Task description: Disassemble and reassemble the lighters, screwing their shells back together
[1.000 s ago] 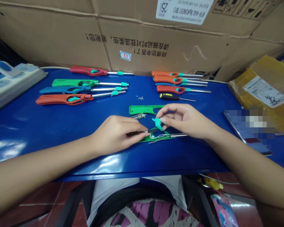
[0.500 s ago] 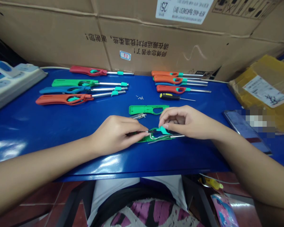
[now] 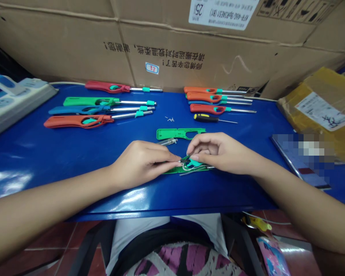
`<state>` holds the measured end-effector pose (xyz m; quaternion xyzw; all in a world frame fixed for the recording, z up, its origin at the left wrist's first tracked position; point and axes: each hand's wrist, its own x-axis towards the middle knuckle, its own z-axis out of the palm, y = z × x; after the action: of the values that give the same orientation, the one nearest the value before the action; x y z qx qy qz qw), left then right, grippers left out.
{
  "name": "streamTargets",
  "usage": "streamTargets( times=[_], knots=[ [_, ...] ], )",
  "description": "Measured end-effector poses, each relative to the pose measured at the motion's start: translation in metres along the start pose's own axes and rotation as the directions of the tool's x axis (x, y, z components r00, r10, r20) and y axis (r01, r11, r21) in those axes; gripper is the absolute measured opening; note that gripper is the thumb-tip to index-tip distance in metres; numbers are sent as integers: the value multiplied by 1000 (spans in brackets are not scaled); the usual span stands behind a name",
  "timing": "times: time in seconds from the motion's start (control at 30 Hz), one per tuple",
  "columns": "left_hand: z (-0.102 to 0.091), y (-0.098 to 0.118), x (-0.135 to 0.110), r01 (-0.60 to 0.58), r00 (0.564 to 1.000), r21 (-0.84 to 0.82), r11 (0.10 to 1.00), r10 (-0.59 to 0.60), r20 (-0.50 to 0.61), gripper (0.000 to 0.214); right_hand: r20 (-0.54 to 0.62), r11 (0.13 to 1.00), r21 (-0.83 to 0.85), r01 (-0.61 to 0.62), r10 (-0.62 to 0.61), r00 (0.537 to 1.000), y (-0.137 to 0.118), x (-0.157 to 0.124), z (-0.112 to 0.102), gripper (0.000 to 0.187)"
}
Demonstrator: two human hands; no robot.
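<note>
An opened green lighter handle half [image 3: 176,170] lies flat near the table's front edge, with a thin wire and a metal tube in it. My left hand [image 3: 143,161] pinches a small dark igniter piece at its left part; the fingertips hide most of that piece. My right hand [image 3: 221,154] has thumb and fingers closed on the teal trigger [image 3: 194,163], over the middle of the handle half. Just behind lie the other green handle half [image 3: 170,133] and a clear fuel tank [image 3: 169,142], partly hidden by my left hand.
Assembled-looking lighters [image 3: 208,109] lie back right beside a screwdriver [image 3: 205,117]; several more lighters [image 3: 77,121] lie left. Small screws [image 3: 169,119] sit mid-table. A cardboard box [image 3: 83,42] stands behind, a power strip [image 3: 20,96] left, a phone [image 3: 297,161] and taped carton [image 3: 310,96] right.
My right hand has moved slightly left with the teal trigger, which now sits closer to the igniter piece and lower over the green handle half. My left hand has barely moved.
</note>
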<state>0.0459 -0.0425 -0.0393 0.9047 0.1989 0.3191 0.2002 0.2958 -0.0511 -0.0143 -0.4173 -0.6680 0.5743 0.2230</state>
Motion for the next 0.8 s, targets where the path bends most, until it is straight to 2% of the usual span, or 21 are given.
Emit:
streamTargets(
  times=[0.13,0.23,0.37,0.6,0.8],
  knots=[
    [1,0,0,-3,1000,-11,1000,3,-15,11,-29,998,65,-8,10,1000,-1,-1,4,11],
    [0,-1,1,-9,999,-13,1000,9,-32,9,-81,997,74,6,0,997,0,0,6,11],
    [-1,0,1,-8,1000,-5,1000,8,-14,10,-92,997,80,4,4,996,3,2,8,11],
    [1,0,0,-11,999,3,1000,11,-41,11,-137,998,8,58,-56,989,6,3,10,9],
    [1,1,1,16,998,12,1000,-15,-62,7,-130,991,-34,132,-135,982,6,2,8,8]
  ],
)
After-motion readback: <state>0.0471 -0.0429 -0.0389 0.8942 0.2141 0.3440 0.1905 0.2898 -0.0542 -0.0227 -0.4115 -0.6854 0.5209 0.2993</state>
